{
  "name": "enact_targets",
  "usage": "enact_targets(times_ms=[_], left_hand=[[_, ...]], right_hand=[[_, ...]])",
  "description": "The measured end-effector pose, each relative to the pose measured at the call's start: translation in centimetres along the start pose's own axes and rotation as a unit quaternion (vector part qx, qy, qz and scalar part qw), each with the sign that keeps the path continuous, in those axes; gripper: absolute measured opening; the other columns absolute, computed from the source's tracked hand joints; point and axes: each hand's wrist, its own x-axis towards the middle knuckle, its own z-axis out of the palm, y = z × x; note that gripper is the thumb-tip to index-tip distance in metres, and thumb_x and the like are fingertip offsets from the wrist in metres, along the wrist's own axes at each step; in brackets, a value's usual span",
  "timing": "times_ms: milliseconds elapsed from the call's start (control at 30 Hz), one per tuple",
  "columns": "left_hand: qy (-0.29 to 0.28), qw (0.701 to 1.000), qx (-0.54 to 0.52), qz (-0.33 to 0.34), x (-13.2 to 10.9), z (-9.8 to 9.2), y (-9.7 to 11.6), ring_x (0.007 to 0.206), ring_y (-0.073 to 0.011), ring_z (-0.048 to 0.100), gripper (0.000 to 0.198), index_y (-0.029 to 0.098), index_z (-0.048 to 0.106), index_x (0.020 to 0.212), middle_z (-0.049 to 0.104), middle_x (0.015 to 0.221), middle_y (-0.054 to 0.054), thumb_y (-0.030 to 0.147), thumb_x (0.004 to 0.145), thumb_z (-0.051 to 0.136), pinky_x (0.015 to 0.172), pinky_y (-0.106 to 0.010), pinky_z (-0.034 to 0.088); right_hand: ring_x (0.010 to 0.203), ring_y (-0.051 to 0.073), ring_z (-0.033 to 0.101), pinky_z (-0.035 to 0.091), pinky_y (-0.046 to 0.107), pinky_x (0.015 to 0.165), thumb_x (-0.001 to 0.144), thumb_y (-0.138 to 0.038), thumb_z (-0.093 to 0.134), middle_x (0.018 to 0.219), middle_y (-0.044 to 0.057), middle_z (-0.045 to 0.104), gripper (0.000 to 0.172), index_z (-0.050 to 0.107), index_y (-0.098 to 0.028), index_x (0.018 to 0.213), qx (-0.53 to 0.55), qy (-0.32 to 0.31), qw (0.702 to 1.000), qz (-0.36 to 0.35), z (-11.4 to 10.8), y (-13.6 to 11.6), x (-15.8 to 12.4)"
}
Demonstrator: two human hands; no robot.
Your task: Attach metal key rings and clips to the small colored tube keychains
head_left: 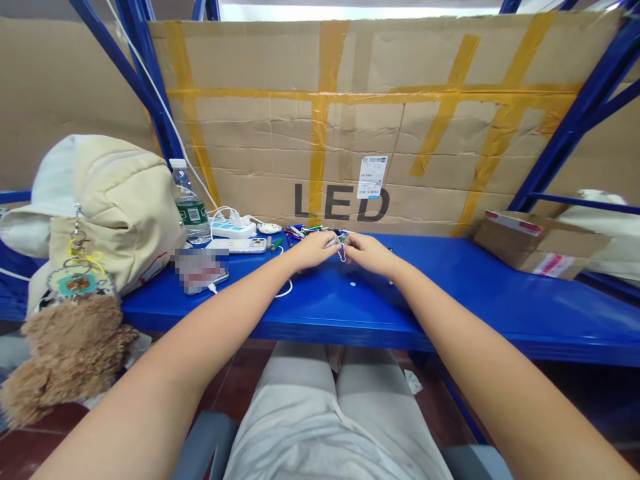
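Both of my hands meet over the blue tabletop (pixel 320 307), near its back. The fingers of my left hand (pixel 319 249) are closed around a small pale piece whose kind I cannot make out. From it hangs a small looped clip (pixel 343 255), pale and shiny, between the hands. My right hand (pixel 369 254) pinches at this clip from the other side, with the fingertips partly hidden. Just behind the hands lies a heap of small coloured pieces (pixel 299 232), red, blue, green and dark, partly covered by them. A small white disc (pixel 353 284) rests on the tabletop in front.
On the left are a cream bag (pixel 120 207) with a plush charm (pixel 75 340), a water bottle (pixel 193 210), a power strip (pixel 233 228), phones (pixel 245 246) and white cables. A cardboard box (pixel 537 243) sits at right. A large cardboard sheet (pixel 265 147) stands behind.
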Motion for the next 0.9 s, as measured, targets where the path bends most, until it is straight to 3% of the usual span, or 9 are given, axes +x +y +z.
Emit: enact_targets(times_ms=[167,367,567,700,900], left_hand=[[0.042,0.996,-0.011,-0.08,-0.1,-0.4,0.8,0.068,-0.014,0.048,0.028,0.018,0.041,0.069,0.05,0.068,0.002,0.036,0.091,0.045,0.062,-0.026,0.031],[0.025,0.998,-0.025,-0.049,-0.1,-0.3,0.5,0.069,-0.0139,0.046,0.029,0.019,0.041,0.069,0.049,0.069,0.002,0.038,0.091,0.043,0.064,-0.026,0.032],[-0.055,0.996,-0.036,-0.057,-0.5,-0.9,0.9,0.059,-0.0121,0.039,0.039,0.019,0.039,0.064,0.042,0.061,0.003,0.049,0.086,0.049,0.058,-0.026,0.028],[-0.083,0.989,-0.087,-0.085,-0.9,-1.5,1.5,0.054,-0.0103,0.038,0.036,0.018,0.044,0.067,0.042,0.059,0.003,0.05,0.083,0.051,0.053,-0.025,0.028],[-0.145,0.936,-0.282,-0.153,-1.1,-1.6,2.1,0.046,-0.0077,0.032,0.021,0.017,0.046,0.07,0.035,0.055,0.005,0.034,0.081,0.049,0.046,-0.022,0.026]], right_hand=[[0.075,0.018,0.058,0.041,0.027,0.067,0.094,-0.035,0.041,0.088,0.008,0.067,0.022,0.054,-0.018,0.087,-0.171,-0.011,0.984,-0.056,0.2,-0.5,-0.2],[0.088,0.026,0.064,0.041,0.031,0.072,0.098,-0.034,0.029,0.105,0.016,0.068,0.033,0.055,-0.015,0.106,-0.305,-0.04,0.952,0.001,0.4,-1.7,-0.5],[0.09,0.027,0.065,0.04,0.031,0.07,0.097,-0.032,0.031,0.105,0.015,0.069,0.032,0.058,-0.016,0.103,-0.333,-0.021,0.943,0.018,-0.2,-1.8,-0.5],[0.091,0.025,0.064,0.038,0.03,0.069,0.098,-0.032,0.03,0.105,0.015,0.069,0.033,0.057,-0.015,0.106,-0.335,-0.014,0.942,-0.008,-0.3,-1.7,-0.6],[0.09,0.024,0.064,0.036,0.029,0.068,0.099,-0.032,0.03,0.104,0.012,0.069,0.032,0.056,-0.016,0.106,-0.331,-0.023,0.942,-0.048,0.0,-2.4,-1.0]])
